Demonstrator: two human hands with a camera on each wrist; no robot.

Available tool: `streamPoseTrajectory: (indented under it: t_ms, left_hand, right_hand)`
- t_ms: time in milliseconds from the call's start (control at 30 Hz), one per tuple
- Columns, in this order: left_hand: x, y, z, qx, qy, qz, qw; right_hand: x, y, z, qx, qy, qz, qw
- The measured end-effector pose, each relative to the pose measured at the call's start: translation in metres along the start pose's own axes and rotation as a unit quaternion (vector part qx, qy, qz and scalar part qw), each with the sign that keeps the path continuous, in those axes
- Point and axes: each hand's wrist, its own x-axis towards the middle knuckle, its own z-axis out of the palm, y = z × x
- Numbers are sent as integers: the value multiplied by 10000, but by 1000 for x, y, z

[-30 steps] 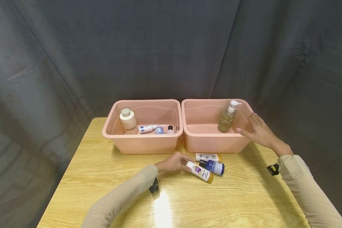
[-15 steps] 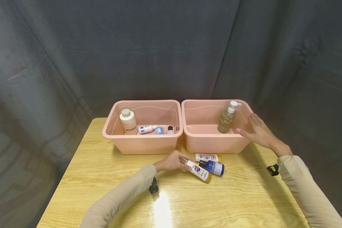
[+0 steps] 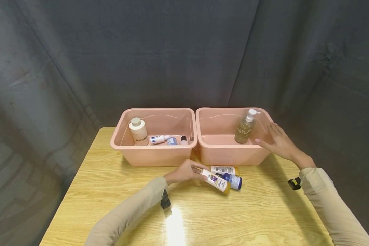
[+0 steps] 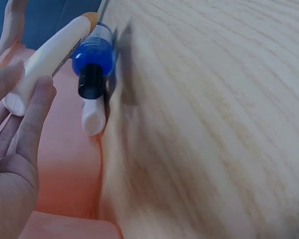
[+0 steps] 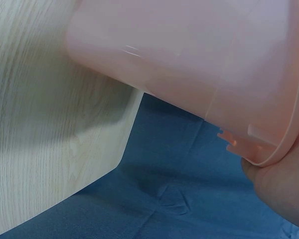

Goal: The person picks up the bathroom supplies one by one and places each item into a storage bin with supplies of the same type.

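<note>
My left hand [image 3: 188,171] pinches a white tube [image 3: 215,180] with a purple label and a yellow-orange cap, gripping the end away from the cap. In the left wrist view the tube [image 4: 50,59] is tilted and raised off the table, partly over a blue bottle [image 4: 93,55] with a black cap. That bottle lies on the table beside a second white tube [image 3: 223,170], close to the right bin's front wall. My right hand [image 3: 279,141] rests on the right-hand rim of the right pink bin [image 3: 233,155], fingers extended and thumb spread at the front corner.
In the right bin stands a greenish pump bottle [image 3: 244,128]. The left pink bin [image 3: 156,157] holds a white bottle [image 3: 138,131] and several small bottles. Both bins stand side by side at the back of the wooden table [image 3: 135,205], before a dark curtain [image 3: 172,54].
My left hand has raised the white tube from the table, shifting it slightly so it covers more of the blue bottle. The right hand has stayed on the bin.
</note>
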Motion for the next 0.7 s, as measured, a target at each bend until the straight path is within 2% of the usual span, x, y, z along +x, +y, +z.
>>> streamPoseTrajectory:
  t_ms: [433, 700]
  left_hand:
    - [4, 20, -9, 250, 216, 202, 9993]
    - [4, 32, -10, 296, 6, 462, 9985]
  right_hand:
    - [0, -2, -1, -17, 14, -28, 10000]
    - [0, -2, 0, -20, 27, -33, 10000]
